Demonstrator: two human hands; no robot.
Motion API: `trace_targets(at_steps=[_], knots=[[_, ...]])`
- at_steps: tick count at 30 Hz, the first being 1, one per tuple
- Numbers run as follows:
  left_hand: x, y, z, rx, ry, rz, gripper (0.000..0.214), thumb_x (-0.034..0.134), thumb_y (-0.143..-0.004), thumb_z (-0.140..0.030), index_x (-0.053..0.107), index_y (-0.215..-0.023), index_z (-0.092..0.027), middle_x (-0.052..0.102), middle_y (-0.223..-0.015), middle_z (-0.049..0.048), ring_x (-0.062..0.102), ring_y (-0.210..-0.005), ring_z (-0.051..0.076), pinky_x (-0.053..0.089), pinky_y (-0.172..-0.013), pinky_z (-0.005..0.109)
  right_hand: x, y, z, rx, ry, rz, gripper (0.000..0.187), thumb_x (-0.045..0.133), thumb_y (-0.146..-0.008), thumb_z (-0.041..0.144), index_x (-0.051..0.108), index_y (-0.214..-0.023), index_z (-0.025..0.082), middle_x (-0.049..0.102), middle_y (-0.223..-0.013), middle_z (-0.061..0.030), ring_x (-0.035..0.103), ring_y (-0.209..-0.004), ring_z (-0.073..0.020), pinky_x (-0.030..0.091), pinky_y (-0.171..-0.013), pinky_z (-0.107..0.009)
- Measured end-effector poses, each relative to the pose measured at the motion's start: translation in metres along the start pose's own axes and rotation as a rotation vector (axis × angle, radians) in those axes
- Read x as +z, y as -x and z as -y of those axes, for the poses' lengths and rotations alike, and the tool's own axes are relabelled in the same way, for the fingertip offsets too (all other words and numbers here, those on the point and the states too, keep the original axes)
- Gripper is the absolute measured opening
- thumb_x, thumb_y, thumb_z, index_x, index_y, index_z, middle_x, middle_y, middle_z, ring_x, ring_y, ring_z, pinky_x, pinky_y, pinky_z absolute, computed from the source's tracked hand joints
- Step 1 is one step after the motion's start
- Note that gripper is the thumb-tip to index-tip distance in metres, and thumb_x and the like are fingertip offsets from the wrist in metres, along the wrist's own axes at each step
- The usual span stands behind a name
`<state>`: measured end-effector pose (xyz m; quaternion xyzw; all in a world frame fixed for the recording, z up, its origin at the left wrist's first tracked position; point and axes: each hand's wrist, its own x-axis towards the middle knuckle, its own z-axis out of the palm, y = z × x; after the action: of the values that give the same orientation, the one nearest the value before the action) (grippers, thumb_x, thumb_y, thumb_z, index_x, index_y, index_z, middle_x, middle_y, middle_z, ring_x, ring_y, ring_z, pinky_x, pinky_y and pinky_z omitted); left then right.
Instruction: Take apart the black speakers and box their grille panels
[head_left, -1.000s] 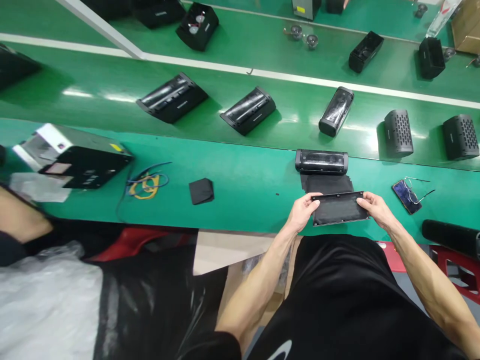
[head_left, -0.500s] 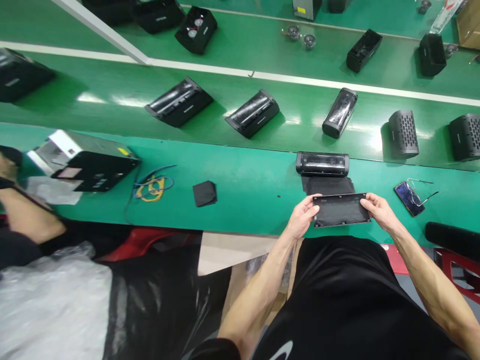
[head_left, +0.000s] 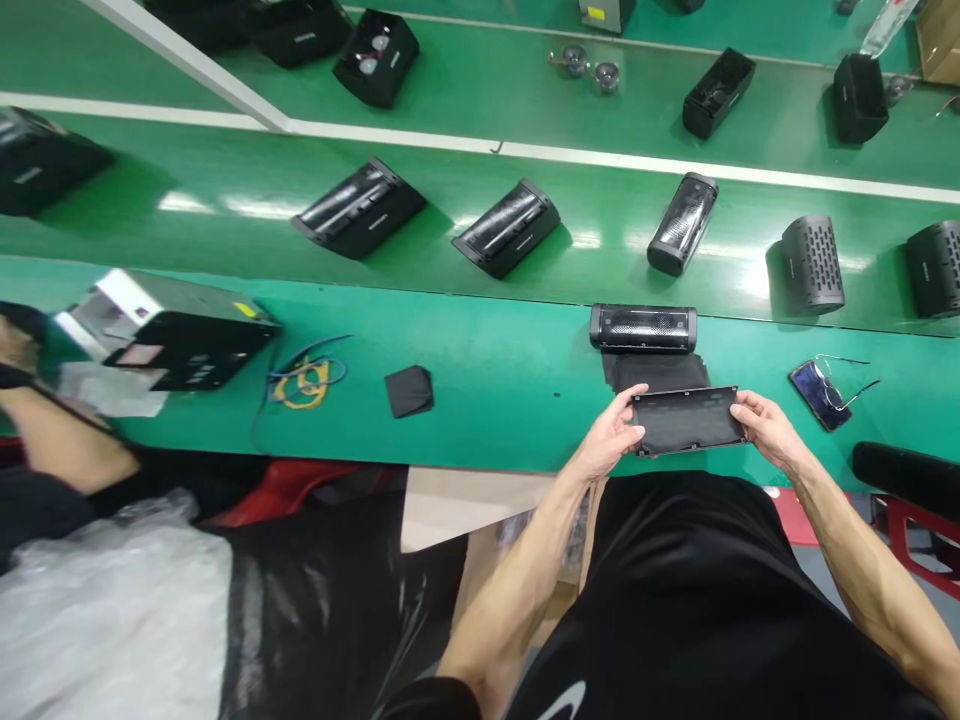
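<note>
Green tabletop (head_left: 480, 340) carries a black speaker (head_left: 643, 328); left hand (head_left: 613, 433) and right hand (head_left: 769, 430) each grip one end of a dark panel (head_left: 688, 420).

The person's left hand (head_left: 616, 432) and right hand (head_left: 772, 430) are holding a black rectangular speaker panel (head_left: 690, 420) by its short ends, just above a green counter (head_left: 487, 420). Just beyond the panel, a black cylindrical speaker (head_left: 643, 328) is lying against a black sheet (head_left: 656, 372), while a phone (head_left: 816, 395) and glasses (head_left: 840, 372) are resting to the right of the hands.
</note>
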<state>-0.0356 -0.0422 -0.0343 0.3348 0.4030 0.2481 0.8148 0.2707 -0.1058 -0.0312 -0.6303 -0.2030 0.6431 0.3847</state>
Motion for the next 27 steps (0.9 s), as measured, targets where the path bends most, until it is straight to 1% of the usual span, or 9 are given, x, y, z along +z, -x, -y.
trace_targets(at_steps=[3,6,10,14,16,19,23,27], knots=[[0.0,-0.002,0.003,-0.003,0.048,0.006,0.084,0.085,-0.087,-0.032,0.048,-0.162,-0.024,0.067,-0.095,-0.0003,0.059,-0.065,0.008,0.047,-0.063,0.021,-0.001,0.0,-0.002,-0.011,0.022,0.005,0.053,0.095,-0.071,0.063,0.071,-0.099,0.024,0.073,-0.077,0.0,0.063,-0.065,-0.0175,0.052,-0.061,-0.029],[-0.001,-0.004,0.004,-0.02,0.085,0.005,0.087,0.085,-0.086,-0.031,0.045,-0.163,-0.023,0.062,-0.083,-0.0044,0.062,-0.066,0.011,0.05,-0.061,0.022,0.0,0.0,-0.001,-0.004,0.026,0.012,0.052,0.094,-0.071,0.061,0.071,-0.1,0.025,0.073,-0.079,-0.0003,0.063,-0.065,-0.0176,0.051,-0.06,-0.03],[-0.003,-0.005,0.006,-0.046,0.116,0.006,0.092,0.085,-0.085,-0.034,0.04,-0.166,-0.025,0.06,-0.079,-0.0067,0.065,-0.068,0.013,0.057,-0.063,0.025,0.003,0.001,0.002,0.01,0.016,0.011,0.056,0.096,-0.067,0.06,0.069,-0.1,0.025,0.074,-0.082,-0.0014,0.063,-0.065,-0.0174,0.049,-0.059,-0.029],[-0.005,-0.007,0.009,-0.016,0.13,0.0,0.082,0.083,-0.088,-0.031,0.048,-0.161,-0.024,0.057,-0.074,-0.0084,0.061,-0.061,0.01,0.052,-0.059,0.02,0.005,0.002,0.002,0.017,0.025,0.013,0.057,0.096,-0.067,0.059,0.068,-0.102,0.025,0.073,-0.079,-0.0012,0.065,-0.069,-0.0194,0.049,-0.06,-0.029],[-0.006,-0.009,0.011,-0.012,0.132,-0.01,0.079,0.084,-0.088,-0.033,0.05,-0.159,-0.023,0.062,-0.078,-0.0067,0.06,-0.06,0.009,0.053,-0.059,0.021,0.005,0.003,0.002,0.016,0.023,0.02,0.056,0.097,-0.066,0.057,0.069,-0.103,0.025,0.073,-0.08,-0.0016,0.065,-0.07,-0.0196,0.049,-0.061,-0.029],[-0.007,-0.012,0.015,-0.024,0.13,-0.036,0.079,0.086,-0.086,-0.038,0.051,-0.155,-0.019,0.07,-0.089,-0.0013,0.065,-0.065,0.012,0.056,-0.06,0.024,0.006,0.004,0.001,0.017,-0.002,0.033,0.055,0.098,-0.066,0.052,0.07,-0.104,0.024,0.074,-0.083,-0.0024,0.064,-0.07,-0.0183,0.049,-0.063,-0.029],[-0.007,-0.014,0.016,-0.033,0.126,-0.06,0.079,0.086,-0.086,-0.042,0.052,-0.153,-0.018,0.073,-0.092,0.0008,0.068,-0.068,0.015,0.058,-0.06,0.026,0.007,0.005,0.0,0.025,-0.056,0.042,0.053,0.099,-0.064,0.047,0.072,-0.103,0.023,0.077,-0.087,-0.0035,0.065,-0.073,-0.017,0.049,-0.066,-0.027],[-0.006,-0.015,0.015,-0.035,0.113,-0.083,0.076,0.085,-0.087,-0.044,0.054,-0.151,-0.017,0.074,-0.092,0.001,0.069,-0.068,0.014,0.054,-0.057,0.023,0.009,0.005,0.002,0.041,-0.067,0.051,0.051,0.1,-0.063,0.042,0.072,-0.102,0.023,0.077,-0.087,-0.0035,0.067,-0.073,-0.0173,0.051,-0.068,-0.028]])
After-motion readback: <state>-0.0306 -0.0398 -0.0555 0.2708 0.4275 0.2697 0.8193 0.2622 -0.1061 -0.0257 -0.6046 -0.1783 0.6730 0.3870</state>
